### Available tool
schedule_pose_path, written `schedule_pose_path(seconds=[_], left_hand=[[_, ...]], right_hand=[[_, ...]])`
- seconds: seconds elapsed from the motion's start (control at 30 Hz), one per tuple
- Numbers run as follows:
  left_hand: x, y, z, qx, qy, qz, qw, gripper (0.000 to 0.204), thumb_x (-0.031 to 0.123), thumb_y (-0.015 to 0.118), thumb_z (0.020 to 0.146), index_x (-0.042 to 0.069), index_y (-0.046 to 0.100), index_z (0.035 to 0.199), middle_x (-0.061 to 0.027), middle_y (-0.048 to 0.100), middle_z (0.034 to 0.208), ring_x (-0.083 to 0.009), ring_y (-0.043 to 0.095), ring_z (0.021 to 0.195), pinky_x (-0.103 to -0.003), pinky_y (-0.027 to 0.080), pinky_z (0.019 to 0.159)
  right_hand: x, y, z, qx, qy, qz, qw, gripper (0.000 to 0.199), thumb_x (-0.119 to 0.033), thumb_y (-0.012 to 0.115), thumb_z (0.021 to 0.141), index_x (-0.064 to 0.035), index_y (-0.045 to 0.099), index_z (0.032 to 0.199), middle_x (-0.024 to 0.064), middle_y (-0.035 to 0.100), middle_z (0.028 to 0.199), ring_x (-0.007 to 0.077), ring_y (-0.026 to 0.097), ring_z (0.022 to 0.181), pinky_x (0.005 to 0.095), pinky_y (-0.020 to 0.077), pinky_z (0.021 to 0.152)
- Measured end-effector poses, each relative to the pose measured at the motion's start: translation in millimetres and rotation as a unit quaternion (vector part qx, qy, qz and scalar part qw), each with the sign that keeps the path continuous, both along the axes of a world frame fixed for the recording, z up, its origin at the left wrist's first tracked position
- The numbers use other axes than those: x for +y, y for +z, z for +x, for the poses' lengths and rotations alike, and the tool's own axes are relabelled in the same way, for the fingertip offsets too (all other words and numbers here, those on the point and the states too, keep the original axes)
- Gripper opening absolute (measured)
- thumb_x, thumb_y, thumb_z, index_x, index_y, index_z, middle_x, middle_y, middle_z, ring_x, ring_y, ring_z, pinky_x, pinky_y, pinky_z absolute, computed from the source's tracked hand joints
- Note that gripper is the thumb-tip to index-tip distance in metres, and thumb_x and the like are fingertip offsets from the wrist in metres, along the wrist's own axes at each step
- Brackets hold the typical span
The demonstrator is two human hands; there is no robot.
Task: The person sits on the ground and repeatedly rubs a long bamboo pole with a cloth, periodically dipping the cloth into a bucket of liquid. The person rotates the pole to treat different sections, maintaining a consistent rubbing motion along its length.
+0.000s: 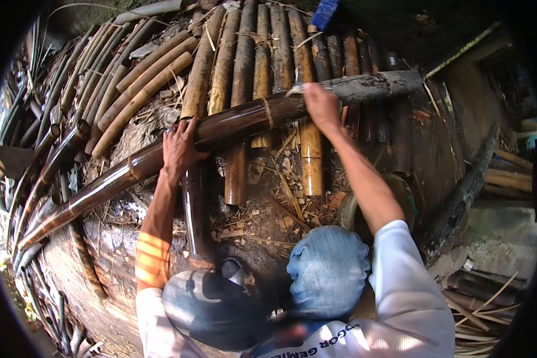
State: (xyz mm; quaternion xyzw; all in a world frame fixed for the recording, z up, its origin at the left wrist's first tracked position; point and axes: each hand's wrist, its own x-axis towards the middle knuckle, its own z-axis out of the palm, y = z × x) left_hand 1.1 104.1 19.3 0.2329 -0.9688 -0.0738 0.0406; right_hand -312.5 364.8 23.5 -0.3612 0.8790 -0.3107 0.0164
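Note:
A long, thick bamboo pole (238,121) slants across in front of me, from the lower left up to the right. Most of it is dark brown, wet and shiny; its right end is grey and dull. My left hand (180,149) grips the pole left of its middle, fingers over the top. Farther right, my right hand (323,107) is closed against the pole where the wet part meets the grey part. Something pale shows at its fingertips, too small to make out. Beneath the pole lie several shorter bamboo pieces (311,158), some wet and yellow-brown.
Curved bamboo poles (149,89) are piled at the left. A blue object (324,14) lies at the far side. Beside my right knee stands a round container (347,212), partly hidden by my forearm. A dark log (465,191) leans at the right. Chips and strips litter the ground.

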Motion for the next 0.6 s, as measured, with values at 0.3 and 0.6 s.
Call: schedule_pose_path(seconds=[0.3, 0.6], left_hand=[[11, 25, 55, -0.07, 0.006, 0.077, 0.995, 0.105, 0.039, 0.097, 0.05, 0.012, 0.054, 0.141, -0.0112, 0.06, 0.124, -0.0375, 0.059, 0.118, -0.052, 0.049, 0.098], [23, 24, 65, -0.058, 0.026, 0.068, 0.996, 0.109, 0.039, 0.097, 0.053, 0.016, 0.048, 0.148, -0.0083, 0.058, 0.128, -0.033, 0.059, 0.122, -0.056, 0.046, 0.099]], right_hand=[[335, 51, -4, -0.504, -0.179, -0.063, 0.843, 0.044, -0.041, 0.051, 0.108, -0.0001, 0.068, 0.11, 0.0121, 0.075, 0.089, 0.0173, 0.072, 0.07, 0.0291, 0.0598, 0.064], [390, -110, 140, -0.087, -0.102, 0.416, 0.9, 0.042, -0.043, 0.06, 0.1, -0.0077, 0.064, 0.122, 0.0223, 0.072, 0.104, 0.0415, 0.071, 0.097, 0.0469, 0.0544, 0.084]])
